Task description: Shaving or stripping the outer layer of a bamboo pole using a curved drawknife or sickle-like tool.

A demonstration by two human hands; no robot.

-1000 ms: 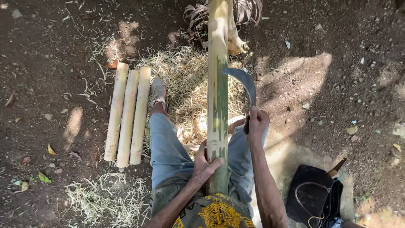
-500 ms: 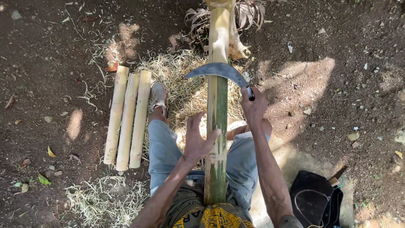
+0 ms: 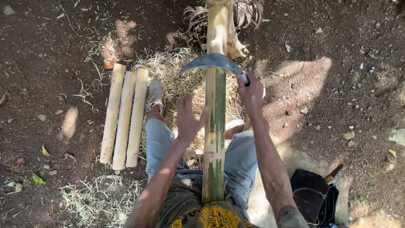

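Down between your knees, you're propping a long bamboo pole (image 3: 216, 126), its near end tucked against your lap and its far end running up toward a clump of dry fronds (image 3: 249, 10). Your right hand (image 3: 249, 90) is wrapping tight around the handle of a curved sickle (image 3: 213, 62), fingers pressed together on the grip, and the blade is lying across the pole where the green skin gives way to pale, stripped wood. Your left hand (image 3: 188, 120) is hovering just beside the pole's left side, fingers spread wide and gripping nothing; whether the thumb is brushing the bamboo, I cannot tell.

You're sitting on the dirt ground (image 3: 50, 63) with legs stretched out in blue jeans, your left shoe (image 3: 156, 93) resting on a heap of pale shavings (image 3: 173, 69). Just beside that leg, three peeled bamboo sections (image 3: 124, 120) are lying side by side, touching one another, roughly parallel to the pole. More shavings are scattering near your left hip. Over by your right elbow, a black bag (image 3: 314, 200) is sitting on the ground, well apart from the blade, with something wooden poking out at its edge.
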